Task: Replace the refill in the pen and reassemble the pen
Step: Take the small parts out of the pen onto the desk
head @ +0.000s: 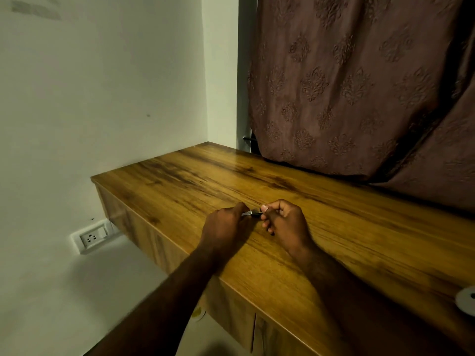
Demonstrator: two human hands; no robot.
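Both of my hands hold one pen [251,214] just above the wooden desk top [334,227]. Only a short stretch of the pen shows between them: a pale silvery part toward the left and a dark part toward the right. My left hand [226,223] is closed around the pale end, knuckles up. My right hand [284,219] pinches the dark end with thumb and fingers curled. The rest of the pen is hidden inside both fists. No loose refill is visible on the desk.
A brown patterned curtain [359,86] hangs down onto the back of the desk. A white round object [466,300] lies at the right edge. The white wall at left carries a socket plate [91,237] below desk height.
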